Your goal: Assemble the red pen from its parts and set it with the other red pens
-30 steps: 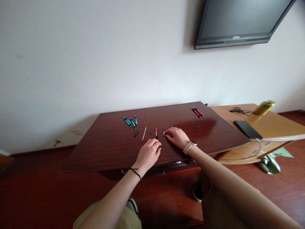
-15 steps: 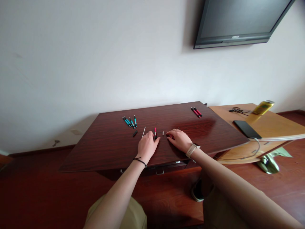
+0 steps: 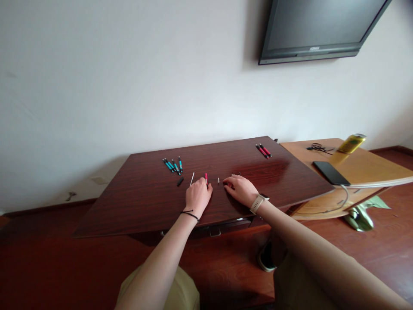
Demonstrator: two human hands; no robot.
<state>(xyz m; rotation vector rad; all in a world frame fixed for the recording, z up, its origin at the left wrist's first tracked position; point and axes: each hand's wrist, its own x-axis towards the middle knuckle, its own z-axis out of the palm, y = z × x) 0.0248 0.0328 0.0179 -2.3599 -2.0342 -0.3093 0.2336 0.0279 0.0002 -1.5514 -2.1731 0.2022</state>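
Observation:
My left hand [image 3: 197,196] lies knuckles-up on the dark wooden table [image 3: 145,206], its fingertips at the near end of a short red pen piece [image 3: 206,177]. Whether the fingers pinch anything is hidden. My right hand [image 3: 240,189], a watch on its wrist, rests palm-down just to the right, fingers spread slightly with nothing seen in them. A tiny pale part [image 3: 218,181] lies between the two hands, touching neither. Left of my left hand lie a thin white refill [image 3: 192,178] and a small black piece [image 3: 180,181].
Several blue pens [image 3: 172,165] lie at the table's back left and two red pens [image 3: 263,150] at its back right. A lighter wooden table [image 3: 371,168] on the right holds a phone [image 3: 329,172], a cable [image 3: 318,147] and a yellow can [image 3: 350,143]. A television [image 3: 316,30] hangs on the wall.
My left hand has slid forward from the table's near edge up to the red pen piece, covering a small red bit. My right hand has let the pale part lie free.

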